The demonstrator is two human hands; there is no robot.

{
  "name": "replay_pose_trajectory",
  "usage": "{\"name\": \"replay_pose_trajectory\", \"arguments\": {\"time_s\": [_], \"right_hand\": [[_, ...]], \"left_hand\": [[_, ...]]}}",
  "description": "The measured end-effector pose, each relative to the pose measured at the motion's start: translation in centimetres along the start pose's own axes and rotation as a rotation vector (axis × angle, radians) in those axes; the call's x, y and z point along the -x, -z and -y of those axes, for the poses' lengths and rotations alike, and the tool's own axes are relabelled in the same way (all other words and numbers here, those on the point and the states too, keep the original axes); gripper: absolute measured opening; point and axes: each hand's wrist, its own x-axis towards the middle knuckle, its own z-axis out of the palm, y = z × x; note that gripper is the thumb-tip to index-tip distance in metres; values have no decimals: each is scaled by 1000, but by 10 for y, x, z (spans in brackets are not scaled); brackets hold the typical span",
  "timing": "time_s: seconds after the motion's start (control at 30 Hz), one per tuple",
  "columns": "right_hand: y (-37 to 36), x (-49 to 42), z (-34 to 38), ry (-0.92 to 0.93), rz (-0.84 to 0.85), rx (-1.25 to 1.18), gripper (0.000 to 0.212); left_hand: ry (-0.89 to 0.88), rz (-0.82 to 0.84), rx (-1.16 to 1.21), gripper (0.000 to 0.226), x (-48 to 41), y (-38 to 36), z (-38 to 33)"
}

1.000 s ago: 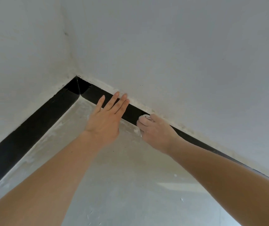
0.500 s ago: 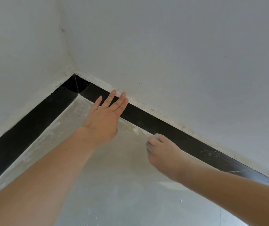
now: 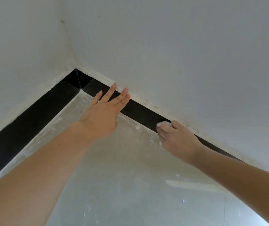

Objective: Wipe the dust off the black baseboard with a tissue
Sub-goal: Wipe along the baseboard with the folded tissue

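A black baseboard (image 3: 143, 112) runs along the foot of two white walls and meets in a corner at the upper left. My right hand (image 3: 177, 139) grips a small wad of white tissue (image 3: 163, 123) and presses it against the baseboard on the right wall. My left hand (image 3: 104, 113) is flat with straight fingers; its fingertips reach the baseboard's top edge near the corner. Most of the tissue is hidden inside my right fingers.
The grey concrete floor (image 3: 130, 185) carries white dust and small flecks, thickest along the foot of the baseboard. White plaster residue lines the wall just above the baseboard. The left wall's baseboard stretch (image 3: 26, 124) runs toward the lower left.
My right hand slid right and off the baseboard, then came back up onto it with the tissue. My left hand stayed planted by the corner.
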Motion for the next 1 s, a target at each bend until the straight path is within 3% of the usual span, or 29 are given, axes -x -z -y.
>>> {"name": "replay_pose_trajectory", "arguments": {"time_s": [0.13, 0.2, 0.23, 0.37, 0.43, 0.5, 0.6, 0.77, 0.93, 1.0], "right_hand": [[12, 23, 15, 17, 367, -236, 20], [21, 13, 24, 81, 320, -284, 16], [27, 2, 27, 98, 211, -273, 12], [36, -60, 34, 234, -3, -71, 16], [31, -82, 28, 239, 20, 48, 19], [21, -85, 21, 203, 31, 118, 9], [2, -62, 15, 192, 154, 74, 10], [-12, 3, 15, 133, 137, 51, 9], [-17, 53, 23, 49, 353, -56, 5], [-20, 68, 32, 48, 482, -175, 14]], "left_hand": [[1, 2, 39, 87, 0, 0, 0], [6, 0, 47, 88, 0, 0, -1], [7, 0, 48, 88, 0, 0, -1], [8, 4, 54, 88, -1, 2, 0], [14, 1, 45, 87, -1, 2, 0], [21, 0, 35, 86, -1, 2, -1], [22, -8, 19, 86, 0, 1, -2], [31, 3, -6, 88, 2, -3, -4], [77, -21, -28, 89, 7, -11, -19], [95, -36, -3, 90, 8, -12, -25]]}}
